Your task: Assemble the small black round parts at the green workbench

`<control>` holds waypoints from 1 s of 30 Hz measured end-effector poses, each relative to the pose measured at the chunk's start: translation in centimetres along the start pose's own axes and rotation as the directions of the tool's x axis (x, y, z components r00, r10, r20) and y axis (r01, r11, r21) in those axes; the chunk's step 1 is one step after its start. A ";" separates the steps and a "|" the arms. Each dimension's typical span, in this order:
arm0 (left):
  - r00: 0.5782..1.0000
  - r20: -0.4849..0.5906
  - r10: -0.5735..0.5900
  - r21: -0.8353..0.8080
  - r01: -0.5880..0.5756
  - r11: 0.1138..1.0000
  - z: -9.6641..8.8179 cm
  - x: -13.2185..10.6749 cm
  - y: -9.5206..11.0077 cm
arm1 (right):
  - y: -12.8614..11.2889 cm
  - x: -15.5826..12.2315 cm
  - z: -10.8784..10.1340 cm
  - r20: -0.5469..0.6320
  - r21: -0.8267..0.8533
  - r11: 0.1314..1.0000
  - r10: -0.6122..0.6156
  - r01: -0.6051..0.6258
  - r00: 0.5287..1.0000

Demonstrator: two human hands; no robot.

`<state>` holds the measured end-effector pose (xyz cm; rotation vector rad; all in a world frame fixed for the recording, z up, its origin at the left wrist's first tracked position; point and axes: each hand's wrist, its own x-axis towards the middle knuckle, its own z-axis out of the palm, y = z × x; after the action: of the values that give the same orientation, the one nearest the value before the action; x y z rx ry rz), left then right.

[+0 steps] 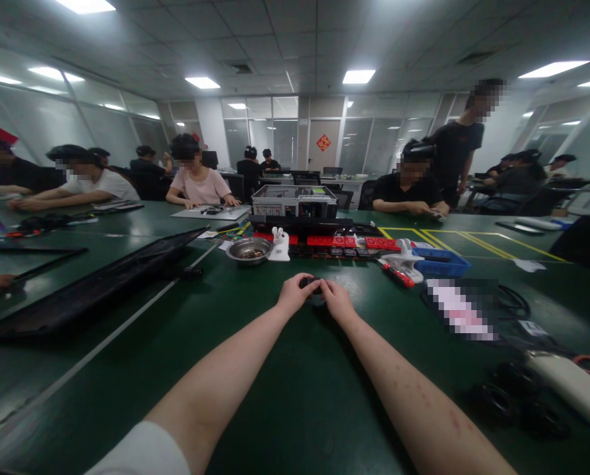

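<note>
Both my arms reach forward over a dark green table (285, 396). My left hand (295, 295) and my right hand (336, 300) meet at the middle, fingers curled round a small black object (313, 284) held between them. I cannot make out what the object is. Just beyond the hands stand a metal bowl (249, 250) with small parts in it and a white holder (280, 245).
A red and black parts tray (339, 243) and an open computer case (295, 201) sit farther back. A blue bin (441, 262) and a red-handled tool (396, 274) lie right. Black panels (87, 290) lie left. Black cables and a white device (572, 386) at near right. Several people sit around the tables.
</note>
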<state>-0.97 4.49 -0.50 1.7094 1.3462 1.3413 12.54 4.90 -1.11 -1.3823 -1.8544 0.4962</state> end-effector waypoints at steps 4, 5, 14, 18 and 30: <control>0.993 0.030 -0.118 -0.154 0.122 0.981 0.2 0.6 -0.8 | -0.1 -0.1 0.1 -0.006 0.038 0.985 -0.169 0.169 0.986; 0.991 0.034 -0.133 -0.171 0.137 0.976 0.2 0.7 -0.9 | -0.1 -0.2 0.1 -0.006 0.041 0.979 -0.201 0.201 0.980; 0.997 -0.006 -0.077 -0.077 0.076 0.994 0.0 0.1 -0.3 | 0.3 -0.3 0.5 -0.055 0.060 0.998 -0.002 0.005 0.998; 1.000 -0.013 0.007 0.079 -0.006 0.997 -0.1 -0.1 0.2 | 0.5 -0.1 0.6 -0.013 0.051 0.999 0.009 -0.009 1.000; 0.987 0.038 -0.158 -0.142 0.162 0.977 0.3 0.9 -1.1 | -0.1 -0.3 0.2 -0.005 0.005 0.971 -0.240 0.240 0.971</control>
<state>-1.15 5.70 -1.27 1.4849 1.3085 1.2876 12.37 4.59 -1.23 -1.1337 -1.9817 0.3739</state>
